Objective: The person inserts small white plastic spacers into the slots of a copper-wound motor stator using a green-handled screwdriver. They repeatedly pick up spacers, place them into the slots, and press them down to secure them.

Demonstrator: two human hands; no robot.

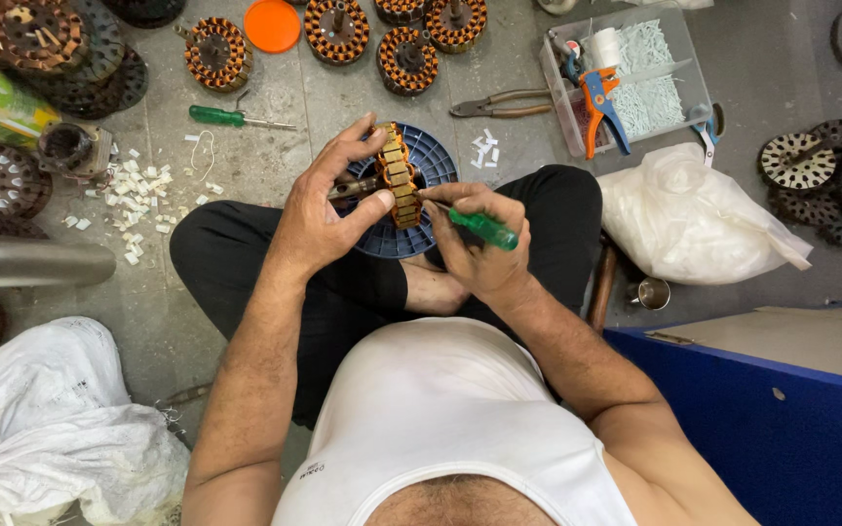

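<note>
I sit cross-legged on a grey floor. My left hand (328,200) grips a round motor stator (397,175) with orange copper windings, held on edge above a blue plastic spool (431,161) that rests by my legs. My right hand (479,244) holds a green-handled screwdriver (482,229), its tip against the stator's rim.
More wound stators (216,54) lie at the top, with an orange lid (272,24), a second green screwdriver (236,119), pliers (499,102) and a clear box (626,73) of white pieces. White scraps (138,195), white bags (694,219) and a blue box (762,429) surround me.
</note>
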